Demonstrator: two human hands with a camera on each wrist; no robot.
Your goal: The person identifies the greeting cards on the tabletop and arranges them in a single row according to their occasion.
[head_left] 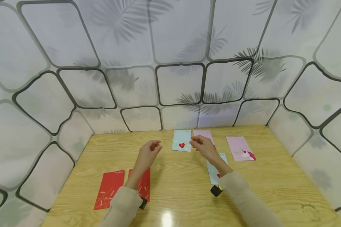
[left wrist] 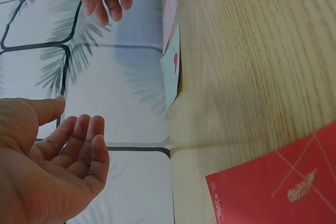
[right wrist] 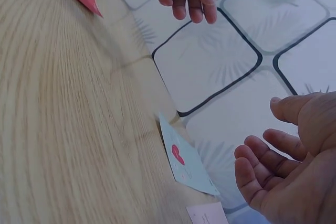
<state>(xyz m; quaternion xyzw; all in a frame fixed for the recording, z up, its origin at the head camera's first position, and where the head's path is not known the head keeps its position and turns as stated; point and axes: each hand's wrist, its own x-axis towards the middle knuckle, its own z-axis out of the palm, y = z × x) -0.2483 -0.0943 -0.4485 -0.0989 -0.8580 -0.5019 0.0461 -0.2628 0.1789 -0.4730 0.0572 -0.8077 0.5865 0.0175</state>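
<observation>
Both hands hover above the wooden table with nothing in them. My left hand [head_left: 149, 153] has loosely bent fingers, and its palm [left wrist: 47, 171] shows bare in the left wrist view. Below its forearm lie two red cards, one in full sight [head_left: 110, 189] and one partly covered by the arm [head_left: 144, 186]. My right hand [head_left: 204, 146], fingers also loosely bent, overlaps a pink card [head_left: 200, 133] in the head view. Left of that hand is a light blue card [head_left: 182, 140] with a red heart. Another light blue card [head_left: 213, 171] lies partly under the right forearm.
A second pink card [head_left: 241, 148] with a unicorn picture lies at the right. The wooden table [head_left: 173, 176] meets a patterned fabric wall [head_left: 179, 85] at its back edge, and similar panels rise on both sides. Small dark devices [head_left: 216, 190] sit at the wrists.
</observation>
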